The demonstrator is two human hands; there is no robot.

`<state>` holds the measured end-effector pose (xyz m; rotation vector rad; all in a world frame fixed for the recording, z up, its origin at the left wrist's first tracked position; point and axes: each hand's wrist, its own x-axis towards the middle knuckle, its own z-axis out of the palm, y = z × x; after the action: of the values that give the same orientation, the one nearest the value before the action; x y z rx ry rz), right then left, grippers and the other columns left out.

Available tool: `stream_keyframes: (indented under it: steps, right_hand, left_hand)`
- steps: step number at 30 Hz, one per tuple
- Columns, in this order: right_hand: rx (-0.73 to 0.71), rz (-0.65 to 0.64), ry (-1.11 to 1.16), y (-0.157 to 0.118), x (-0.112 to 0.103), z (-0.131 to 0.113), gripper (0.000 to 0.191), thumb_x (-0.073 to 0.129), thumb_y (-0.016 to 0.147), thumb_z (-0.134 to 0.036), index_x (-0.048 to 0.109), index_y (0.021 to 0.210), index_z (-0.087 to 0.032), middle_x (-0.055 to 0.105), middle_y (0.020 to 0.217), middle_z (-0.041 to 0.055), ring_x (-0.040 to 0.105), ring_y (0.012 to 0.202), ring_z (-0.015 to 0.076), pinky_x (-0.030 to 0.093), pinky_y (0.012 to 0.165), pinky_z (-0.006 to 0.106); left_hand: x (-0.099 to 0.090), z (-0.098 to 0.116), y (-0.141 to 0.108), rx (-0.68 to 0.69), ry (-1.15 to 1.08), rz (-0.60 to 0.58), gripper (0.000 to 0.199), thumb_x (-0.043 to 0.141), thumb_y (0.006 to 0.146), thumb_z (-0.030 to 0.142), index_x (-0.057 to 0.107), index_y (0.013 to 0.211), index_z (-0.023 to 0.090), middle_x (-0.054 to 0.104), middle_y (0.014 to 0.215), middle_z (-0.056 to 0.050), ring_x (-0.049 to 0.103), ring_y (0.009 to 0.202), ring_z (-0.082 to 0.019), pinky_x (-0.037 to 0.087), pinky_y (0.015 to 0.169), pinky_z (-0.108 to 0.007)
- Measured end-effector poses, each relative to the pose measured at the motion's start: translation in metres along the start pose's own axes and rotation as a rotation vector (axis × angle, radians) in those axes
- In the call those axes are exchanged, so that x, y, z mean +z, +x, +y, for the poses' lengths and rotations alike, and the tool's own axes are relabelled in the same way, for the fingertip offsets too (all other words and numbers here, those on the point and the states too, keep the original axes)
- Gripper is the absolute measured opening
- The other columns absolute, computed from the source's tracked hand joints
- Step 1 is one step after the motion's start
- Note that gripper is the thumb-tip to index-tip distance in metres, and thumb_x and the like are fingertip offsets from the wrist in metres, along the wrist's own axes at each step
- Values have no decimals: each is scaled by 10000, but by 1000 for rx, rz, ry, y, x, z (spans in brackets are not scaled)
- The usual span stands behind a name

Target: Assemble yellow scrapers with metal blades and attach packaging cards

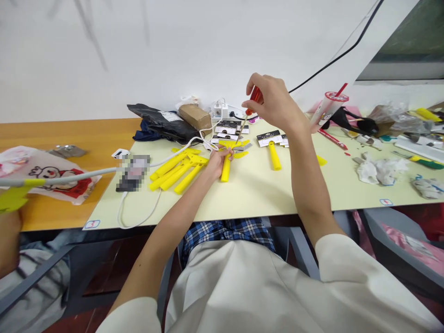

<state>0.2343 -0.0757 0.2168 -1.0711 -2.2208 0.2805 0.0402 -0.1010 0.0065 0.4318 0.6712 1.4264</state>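
My right hand (265,99) is raised and closed on the red handle of a screwdriver (255,98), whose shaft slants down to the left. Its tip reaches the head of a yellow plastic scraper (225,170). Around that scraper my left hand (221,159) is closed, its fingers by the head and the handle pointing toward me. Several more yellow scrapers (176,173) lie in a pile left of my left hand. Another yellow handle (274,156) with a black and white card (269,138) lies to the right. The fingers partly hide the held scraper's head.
A phone (133,173) with a white cable lies left of the scrapers. Behind are a black plastic bag (166,124), a cardboard box (194,116) and plugs (221,110). At right stand a drink cup (328,110) and crumpled tissues (378,169). Another person's arm (9,240) shows at far left.
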Motion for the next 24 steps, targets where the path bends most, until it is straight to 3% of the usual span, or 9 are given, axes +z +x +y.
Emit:
stream_keyframes:
  steps: [4, 6, 10, 16, 21, 24]
  right_hand:
    - [-82, -69, -17, -5, -8, -2, 317, 734, 949, -343, 599, 1236, -363, 784, 1002, 37, 729, 969, 366, 578, 864, 567]
    - [-106, -121, -15, -8, -13, -4, 330, 721, 937, -308, 603, 1238, -372, 782, 1046, 36, 721, 953, 345, 573, 873, 560]
    - [-59, -178, -8, -11, -22, -5, 310, 789, 927, -395, 636, 1196, -412, 798, 1190, 28, 709, 1064, 349, 571, 958, 552]
    - [-85, -211, 119, -10, -24, -1, 309, 832, 903, -391, 657, 1157, -367, 814, 1185, 35, 754, 1152, 380, 604, 955, 581]
    - [-15, -112, 181, -8, -18, -6, 403, 879, 794, -631, 693, 1086, -423, 831, 1129, 37, 734, 1206, 427, 594, 911, 640]
    - [20, -72, 197, -4, -13, -6, 525, 912, 660, -762, 675, 1014, -455, 819, 951, 49, 693, 1199, 421, 546, 940, 648]
  left_hand:
    - [-1, 0, 1, -15, 13, 12, 507, 752, 740, -61, 464, 1009, 257, 644, 864, 17, 673, 734, -136, 425, 573, -205]
    - [-1, 0, 2, -19, 8, 20, 509, 758, 743, -69, 469, 1008, 256, 646, 868, 10, 679, 747, -139, 425, 571, -199]
    - [0, 0, 1, -30, 11, 28, 530, 771, 734, -82, 470, 1010, 256, 655, 895, 0, 679, 749, -142, 435, 573, -195]
    - [2, 2, 0, -54, -4, 29, 510, 726, 758, -83, 450, 1015, 261, 640, 887, 8, 666, 738, -128, 425, 569, -182]
    - [1, 1, -1, -43, 13, 6, 528, 732, 740, -80, 451, 1023, 265, 653, 903, 4, 673, 757, -141, 425, 579, -195]
    - [2, 0, -3, -44, 20, 3, 536, 735, 734, -86, 466, 1037, 266, 646, 887, 1, 669, 761, -152, 415, 579, -204]
